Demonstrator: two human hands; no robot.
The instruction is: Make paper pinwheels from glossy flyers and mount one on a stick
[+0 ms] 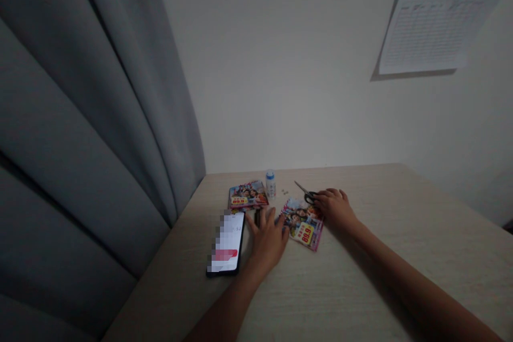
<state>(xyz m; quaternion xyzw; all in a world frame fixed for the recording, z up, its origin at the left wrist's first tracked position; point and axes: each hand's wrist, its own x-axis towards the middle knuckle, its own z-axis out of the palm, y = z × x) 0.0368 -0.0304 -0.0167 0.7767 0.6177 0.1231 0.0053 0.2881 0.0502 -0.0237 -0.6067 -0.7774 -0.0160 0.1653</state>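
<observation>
Right hand curls at the black loops of the scissors — light, rigid, grip unclear — while left hand lies open beside the smartphone.

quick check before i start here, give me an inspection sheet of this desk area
surface: pale wood-grain tabletop, dimly lit
job's things: black-handled metal scissors; glossy multicoloured printed leaflet by the right hand; second glossy printed leaflet further back
clutter: black smartphone, screen lit; small white bottle with blue cap; small dark object, unclear
hands: left hand lies flat, fingers spread; right hand rests at the scissors handles
cables: nothing seen
surroundings: grey pleated curtain on the left; white wall with a printed paper sheet
</observation>
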